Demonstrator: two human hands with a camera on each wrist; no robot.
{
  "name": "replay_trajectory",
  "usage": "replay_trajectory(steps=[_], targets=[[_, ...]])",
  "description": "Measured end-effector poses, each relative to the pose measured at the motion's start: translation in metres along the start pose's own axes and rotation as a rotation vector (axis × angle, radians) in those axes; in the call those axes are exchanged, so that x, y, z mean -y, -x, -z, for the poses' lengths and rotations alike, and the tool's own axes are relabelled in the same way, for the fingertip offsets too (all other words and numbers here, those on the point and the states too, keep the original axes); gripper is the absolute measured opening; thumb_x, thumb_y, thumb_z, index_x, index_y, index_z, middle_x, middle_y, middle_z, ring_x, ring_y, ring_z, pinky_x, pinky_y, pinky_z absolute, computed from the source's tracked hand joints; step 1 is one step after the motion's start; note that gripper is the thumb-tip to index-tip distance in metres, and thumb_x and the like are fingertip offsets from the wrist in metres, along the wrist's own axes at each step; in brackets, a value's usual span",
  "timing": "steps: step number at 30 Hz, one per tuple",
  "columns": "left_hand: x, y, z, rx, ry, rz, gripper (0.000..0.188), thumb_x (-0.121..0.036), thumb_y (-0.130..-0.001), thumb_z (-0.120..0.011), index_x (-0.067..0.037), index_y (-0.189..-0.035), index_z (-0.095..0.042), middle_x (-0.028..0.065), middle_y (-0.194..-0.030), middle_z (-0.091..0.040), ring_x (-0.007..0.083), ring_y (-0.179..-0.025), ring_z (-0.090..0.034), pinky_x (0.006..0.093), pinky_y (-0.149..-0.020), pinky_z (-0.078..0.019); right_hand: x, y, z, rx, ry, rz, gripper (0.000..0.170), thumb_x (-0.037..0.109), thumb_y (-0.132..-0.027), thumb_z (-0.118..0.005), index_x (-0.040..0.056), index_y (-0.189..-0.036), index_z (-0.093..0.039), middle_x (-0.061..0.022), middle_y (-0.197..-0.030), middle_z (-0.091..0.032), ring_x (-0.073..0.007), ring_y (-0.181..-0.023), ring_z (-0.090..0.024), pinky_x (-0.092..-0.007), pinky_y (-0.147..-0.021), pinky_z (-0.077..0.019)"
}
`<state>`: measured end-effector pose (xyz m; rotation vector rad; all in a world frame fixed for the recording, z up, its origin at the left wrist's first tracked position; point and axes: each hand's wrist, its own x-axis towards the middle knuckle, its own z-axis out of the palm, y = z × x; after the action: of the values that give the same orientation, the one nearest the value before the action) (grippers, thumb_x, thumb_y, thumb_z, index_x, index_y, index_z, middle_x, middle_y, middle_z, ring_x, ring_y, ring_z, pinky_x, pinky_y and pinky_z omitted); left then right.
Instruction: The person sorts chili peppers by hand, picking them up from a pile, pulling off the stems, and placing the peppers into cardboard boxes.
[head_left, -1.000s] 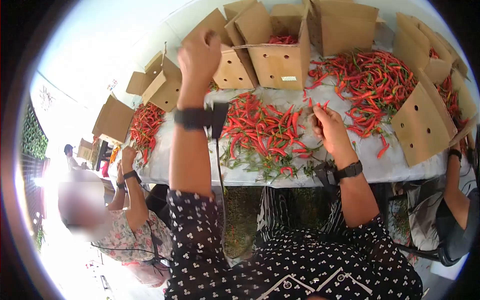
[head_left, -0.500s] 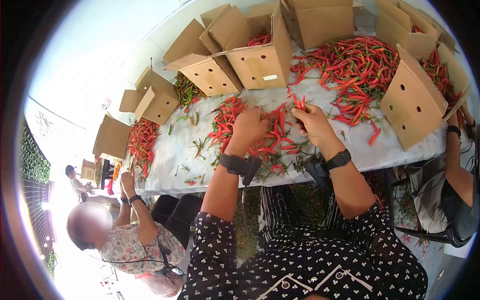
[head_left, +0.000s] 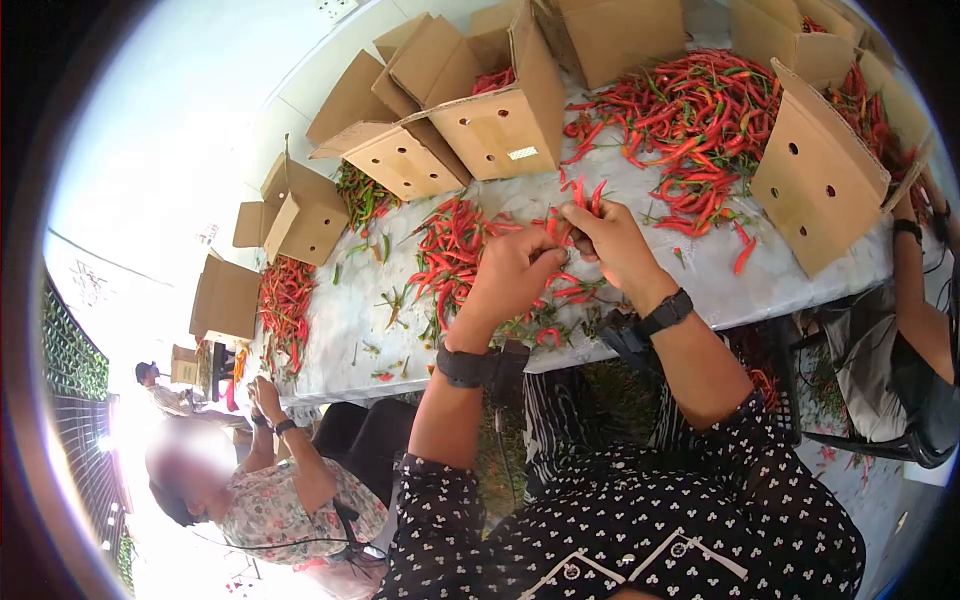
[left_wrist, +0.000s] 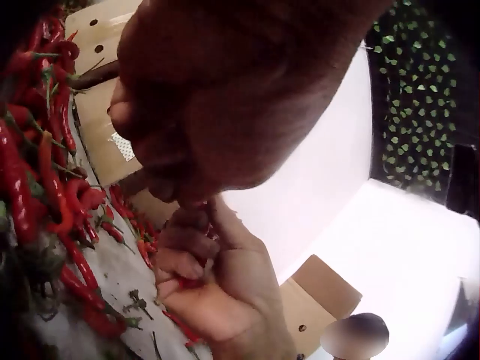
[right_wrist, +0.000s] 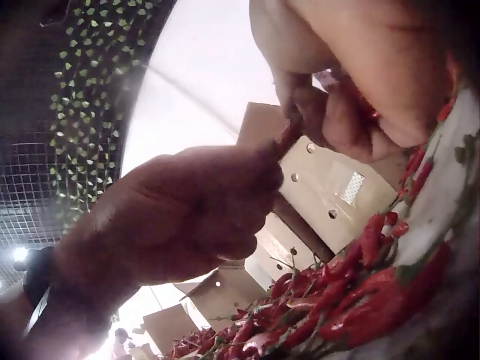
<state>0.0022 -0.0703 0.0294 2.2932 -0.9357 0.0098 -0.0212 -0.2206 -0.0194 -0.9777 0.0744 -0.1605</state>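
The right hand (head_left: 618, 248) has its grip clamped on a few red chilies (head_left: 582, 196), whose ends stick up beyond the thumb and fingers. The left hand (head_left: 510, 278) is just beside it, its grip pinched together on one red chili (right_wrist: 288, 135) between the two hands. Both are above the worktop (head_left: 740, 290), over a loose pile (head_left: 450, 240) of chilies with green stems about it. A larger heap (head_left: 700, 110) lies beyond the right hand. Open cardboard boxes (head_left: 480, 135) stand along the back, some with chilies inside. At left, another person (head_left: 300, 500) in a flowered top has both hands raised near the worktop.
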Motion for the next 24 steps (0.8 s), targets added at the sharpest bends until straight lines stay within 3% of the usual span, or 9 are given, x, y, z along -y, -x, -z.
replay_trajectory(steps=[2,6,8,9,12,15,19,22,24], targets=[[-0.003,0.002,-0.001,0.170,0.247,-0.024,0.016,-0.015,-0.076,-0.060,0.001,-0.075,-0.060,0.0139,-0.066,-0.057,0.0215,-0.055,-0.053,0.0324,-0.054,-0.0421,-0.004,-0.007,0.009,-0.018,-0.089,-0.084,0.015,0.020,-0.082,-0.060,0.0061,-0.078,-0.056,0.0005,-0.064,-0.053,-0.0067,-0.049,-0.044,-0.0213,-0.043,-0.0295],[0.002,-0.006,0.001,0.160,0.145,0.043,0.018,-0.018,-0.074,-0.063,-0.001,-0.079,-0.062,0.0140,-0.068,-0.059,0.0238,-0.057,-0.056,0.0339,-0.055,-0.0436,0.001,-0.012,0.023,-0.114,-0.208,-0.111,0.018,0.024,-0.081,-0.060,0.0075,-0.076,-0.056,-0.0007,-0.061,-0.053,-0.0081,-0.048,-0.043,-0.0224,-0.043,-0.0278],[0.016,-0.015,0.001,-0.047,-0.213,-0.006,0.024,-0.024,-0.073,-0.064,-0.003,-0.083,-0.063,0.0152,-0.071,-0.061,0.0269,-0.063,-0.060,0.0356,-0.059,-0.0459,0.005,-0.012,0.025,-0.103,-0.217,-0.067,0.018,0.026,-0.081,-0.059,0.0089,-0.075,-0.056,-0.0009,-0.061,-0.054,-0.0086,-0.048,-0.043,-0.0230,-0.042,-0.0277],[0.017,-0.021,0.000,-0.032,-0.298,0.078,0.029,-0.032,-0.073,-0.062,-0.004,-0.084,-0.064,0.0168,-0.075,-0.062,0.0302,-0.071,-0.062,0.0381,-0.063,-0.0475,0.005,-0.012,0.026,-0.102,-0.218,-0.067,0.018,0.026,-0.081,-0.059,0.0089,-0.075,-0.056,-0.0009,-0.061,-0.054,-0.0086,-0.048,-0.043,-0.0230,-0.042,-0.0277],[0.018,-0.033,-0.013,0.091,-0.578,0.176,0.032,-0.033,-0.073,-0.060,-0.003,-0.084,-0.062,0.0180,-0.078,-0.061,0.0319,-0.074,-0.061,0.0407,-0.065,-0.0476,0.007,-0.010,0.021,-0.122,-0.142,-0.061,0.017,0.024,-0.082,-0.059,0.0104,-0.076,-0.053,-0.0008,-0.064,-0.053,-0.0088,-0.052,-0.047,-0.0226,-0.042,-0.0311],[0.015,-0.037,-0.029,0.098,-0.675,0.239,0.028,-0.025,-0.069,-0.062,-0.001,-0.084,-0.059,0.0177,-0.081,-0.062,0.0342,-0.076,-0.061,0.0433,-0.065,-0.0482,0.011,-0.005,0.013,-0.157,-0.129,-0.111,0.016,0.025,-0.081,-0.060,0.0104,-0.078,-0.054,-0.0011,-0.064,-0.055,-0.0101,-0.053,-0.051,-0.0222,-0.043,-0.0331],[0.041,-0.041,-0.040,0.065,-0.664,0.173,0.031,-0.027,-0.069,-0.062,-0.001,-0.086,-0.057,0.0187,-0.080,-0.062,0.0338,-0.077,-0.061,0.0430,-0.065,-0.0484,0.006,-0.007,0.016,-0.116,-0.055,-0.137,0.015,0.021,-0.079,-0.064,0.0084,-0.079,-0.055,-0.0015,-0.065,-0.055,-0.0116,-0.054,-0.053,-0.0235,-0.043,-0.0352],[0.043,-0.035,-0.030,-0.011,-0.400,0.065,0.032,-0.026,-0.070,-0.063,0.000,-0.088,-0.057,0.0166,-0.080,-0.063,0.0295,-0.078,-0.063,0.0402,-0.064,-0.0488,-0.002,-0.011,0.018,-0.078,0.032,-0.125,0.014,0.018,-0.077,-0.065,0.0076,-0.080,-0.056,-0.0007,-0.066,-0.056,-0.0099,-0.052,-0.052,-0.0234,-0.041,-0.0350],[0.023,-0.027,-0.017,-0.042,0.017,0.276,0.033,-0.023,-0.069,-0.065,0.001,-0.090,-0.058,0.0146,-0.075,-0.062,0.0260,-0.071,-0.062,0.0364,-0.062,-0.0482,-0.002,-0.010,0.015,-0.057,0.086,-0.119,0.014,0.017,-0.076,-0.065,0.0077,-0.081,-0.057,0.0000,-0.067,-0.057,-0.0083,-0.049,-0.050,-0.0229,-0.040,-0.0347]])
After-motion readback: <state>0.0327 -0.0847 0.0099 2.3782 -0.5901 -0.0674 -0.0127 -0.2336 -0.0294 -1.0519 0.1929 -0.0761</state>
